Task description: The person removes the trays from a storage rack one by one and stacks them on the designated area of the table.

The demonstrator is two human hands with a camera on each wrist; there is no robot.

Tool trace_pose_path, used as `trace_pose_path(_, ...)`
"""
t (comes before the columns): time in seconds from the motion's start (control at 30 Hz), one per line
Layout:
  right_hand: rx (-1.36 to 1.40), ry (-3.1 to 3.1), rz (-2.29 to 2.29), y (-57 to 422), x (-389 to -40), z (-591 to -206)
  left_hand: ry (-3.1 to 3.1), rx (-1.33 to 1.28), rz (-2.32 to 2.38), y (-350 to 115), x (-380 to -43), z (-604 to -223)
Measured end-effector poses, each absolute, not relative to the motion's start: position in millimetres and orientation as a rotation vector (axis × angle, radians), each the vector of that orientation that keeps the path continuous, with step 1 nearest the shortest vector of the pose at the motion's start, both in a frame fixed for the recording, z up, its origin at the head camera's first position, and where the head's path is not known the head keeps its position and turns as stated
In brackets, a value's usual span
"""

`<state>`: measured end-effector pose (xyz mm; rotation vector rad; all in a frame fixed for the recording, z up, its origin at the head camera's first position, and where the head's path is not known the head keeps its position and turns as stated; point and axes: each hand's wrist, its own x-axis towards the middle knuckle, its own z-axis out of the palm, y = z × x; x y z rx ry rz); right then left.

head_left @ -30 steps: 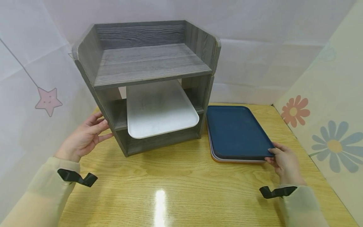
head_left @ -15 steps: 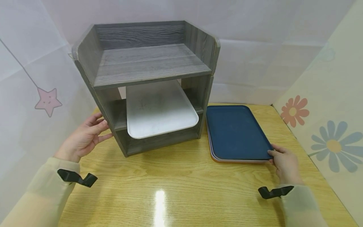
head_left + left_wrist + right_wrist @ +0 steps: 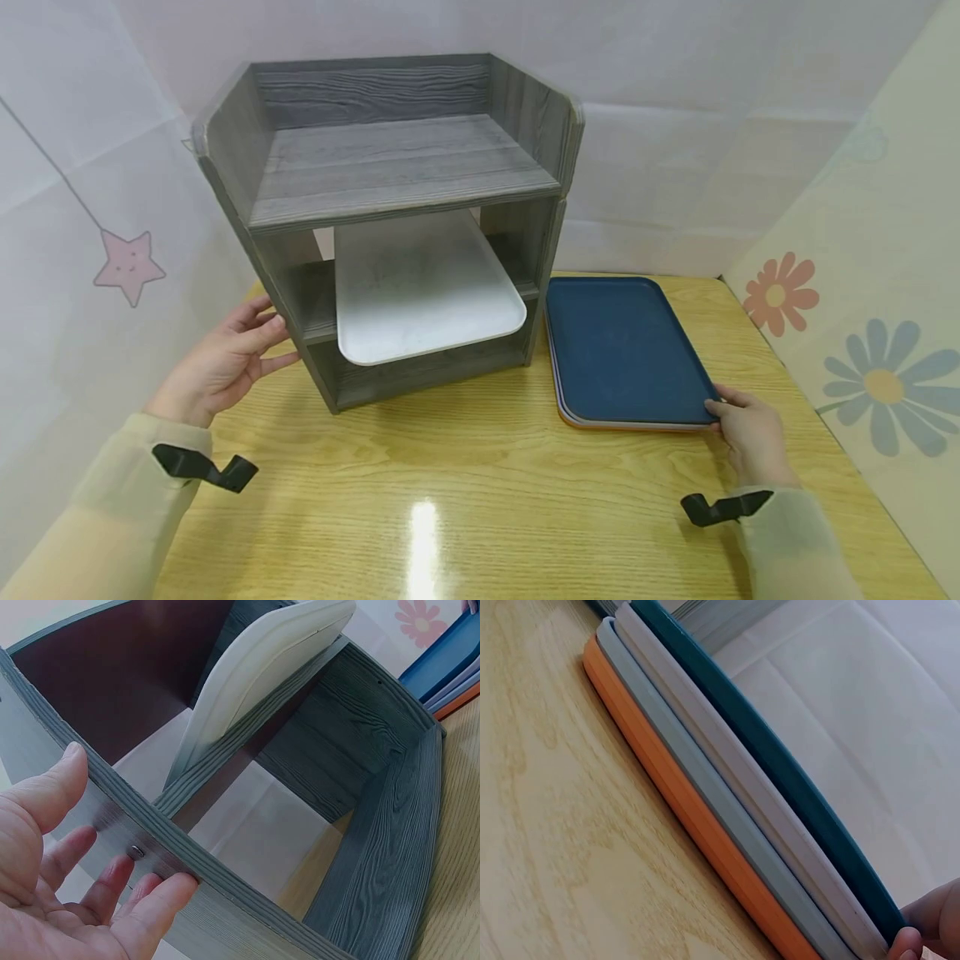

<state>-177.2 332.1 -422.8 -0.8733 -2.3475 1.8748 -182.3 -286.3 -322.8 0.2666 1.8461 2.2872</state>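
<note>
A grey wood-grain shelf unit (image 3: 405,167) stands left of the middle in the head view. My left hand (image 3: 225,358) rests its fingertips against the unit's left side, thumb near the front edge. A white tray (image 3: 427,292) lies on the middle shelf, its rounded front end jutting out. To the right, a dark blue tray (image 3: 630,350) tops a stack, and my right hand (image 3: 750,429) pinches its near right corner. Beneath it, the right wrist view shows a pale lilac tray (image 3: 742,772), a grey-blue tray (image 3: 712,787) and an orange tray (image 3: 682,802) at the bottom.
The yellow wood-grain table (image 3: 450,483) carries both the unit and the stack. A white cloth wall (image 3: 675,142) rises behind, and a flower-printed panel (image 3: 885,275) borders the right side. The stack sits close beside the unit's right side.
The near edge of the blue tray has come down flatter onto the stack. My right hand has shifted slightly left with its corner. The left hand and the unit have stayed put.
</note>
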Motion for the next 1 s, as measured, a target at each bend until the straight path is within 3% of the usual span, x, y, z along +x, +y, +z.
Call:
trace_pose_path(0.6, -0.853, -2.369, 1.778, 332.4, -172.8, -416.7, 1.842, 0.287, 2.29, -286.5, -181.7, -321.8)
trace_pose_path(1.0, -0.833, -2.061, 1.864, 317.9, -171.5, -394.0, 1.841, 0.28, 2.297, -286.3, -181.9, -322.4)
